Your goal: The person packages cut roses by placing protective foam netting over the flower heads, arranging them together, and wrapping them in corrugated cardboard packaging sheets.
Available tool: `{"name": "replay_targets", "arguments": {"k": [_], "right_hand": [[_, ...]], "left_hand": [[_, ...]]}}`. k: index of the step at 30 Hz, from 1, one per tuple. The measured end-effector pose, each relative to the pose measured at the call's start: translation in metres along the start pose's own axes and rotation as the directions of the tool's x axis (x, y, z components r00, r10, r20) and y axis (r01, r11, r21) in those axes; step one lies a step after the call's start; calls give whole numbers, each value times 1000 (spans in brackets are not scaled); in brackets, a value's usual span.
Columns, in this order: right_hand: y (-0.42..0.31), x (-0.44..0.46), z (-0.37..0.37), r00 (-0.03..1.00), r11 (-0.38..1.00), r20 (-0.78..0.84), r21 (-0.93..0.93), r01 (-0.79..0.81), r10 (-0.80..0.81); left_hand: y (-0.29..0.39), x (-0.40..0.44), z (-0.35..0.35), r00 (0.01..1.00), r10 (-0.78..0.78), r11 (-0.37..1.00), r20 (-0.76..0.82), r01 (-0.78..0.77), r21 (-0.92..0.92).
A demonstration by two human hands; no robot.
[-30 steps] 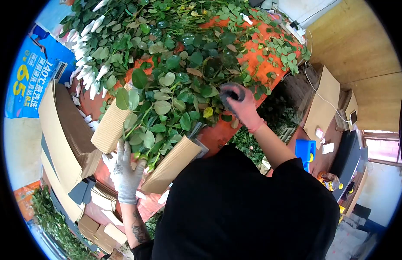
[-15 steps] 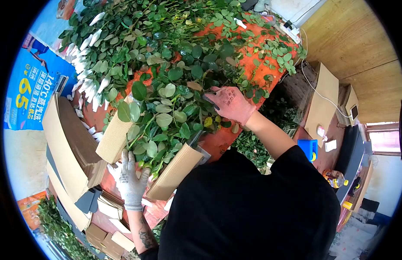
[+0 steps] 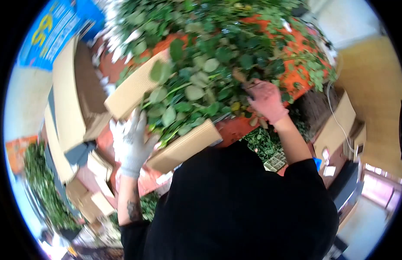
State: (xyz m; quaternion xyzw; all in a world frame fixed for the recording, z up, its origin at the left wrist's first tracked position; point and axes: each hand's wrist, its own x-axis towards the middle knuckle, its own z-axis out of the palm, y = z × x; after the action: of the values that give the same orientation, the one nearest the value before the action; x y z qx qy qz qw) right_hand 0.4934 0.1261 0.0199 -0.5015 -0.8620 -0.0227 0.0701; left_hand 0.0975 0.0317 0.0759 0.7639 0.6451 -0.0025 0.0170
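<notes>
A bundle of leafy rose stems [image 3: 194, 93] lies between two pieces of corrugated cardboard, a far one [image 3: 136, 86] and a near one [image 3: 185, 147]. At the bundle's left end is my left hand [image 3: 134, 141], in a whitish-grey glove, fingers stretched out and thumb apart. It is close to the bundle end and the far cardboard's lower corner. My right hand [image 3: 268, 102], in a pink glove, is at the bundle's right side with fingers curled around stems among the leaves. What lies exactly inside its fingers is blurred and partly hidden.
A large heap of leafy stems [image 3: 235, 30] with white-sleeved heads [image 3: 116, 39] covers the back of the orange-red table [image 3: 298, 82]. Folded cardboard sheets [image 3: 69, 95] stand at the left. More greenery [image 3: 40, 186] lies lower left; a white cable [image 3: 333, 108] hangs at the right.
The view has shifted and turned, so the scene sits further right and higher. The near cardboard is angled flatter along the bundle. My left hand's fingers are more spread; my right hand stays at the stems.
</notes>
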Motion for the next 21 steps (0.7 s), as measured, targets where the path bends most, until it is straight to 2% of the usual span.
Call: {"name": "replay_targets", "arguments": {"k": [2,3,6,7,9,10,12,14,16,18,20,21], "right_hand": [[-1,9,-6,1000,998,-5,-53,20,-20],[5,10,-2,999,1000,-21,8,28,-27],[-1,13,-20,999,999,-27,-4,-47,47],[-4,18,-25,999,1000,-25,-1,-26,26],[-5,23,-37,985,989,100,45,-143,138],[-4,23,-40,986,989,94,32,-141,138],[-6,22,-47,990,994,-98,41,-99,102],[-14,29,-62,979,991,-159,77,-114,125],[-25,45,-74,945,998,-323,66,-21,42],[-43,66,-87,952,989,-271,-55,135,-145],[-54,85,-70,946,970,-218,-82,229,-242],[-64,95,-73,952,955,-123,-139,263,-280]], "left_hand": [[4,0,-6,998,16,999,-53,-18,-45],[3,-1,-6,997,20,999,-73,-23,-40],[3,-2,-11,998,-9,1000,-55,7,-26],[1,-4,-9,998,-31,999,-55,29,-27],[1,-5,-1,997,-41,991,-69,32,-130],[1,-4,-1,996,-40,990,-81,29,-139],[1,-5,-3,993,-25,999,-117,22,-29],[3,-4,-6,993,-12,999,-120,8,-42],[4,-2,-8,997,-42,998,-71,38,-52],[5,-1,-8,999,-31,999,-42,29,-46],[3,-1,0,998,-24,998,-57,20,-64],[3,-2,1,998,-20,998,-63,16,-56]]}}
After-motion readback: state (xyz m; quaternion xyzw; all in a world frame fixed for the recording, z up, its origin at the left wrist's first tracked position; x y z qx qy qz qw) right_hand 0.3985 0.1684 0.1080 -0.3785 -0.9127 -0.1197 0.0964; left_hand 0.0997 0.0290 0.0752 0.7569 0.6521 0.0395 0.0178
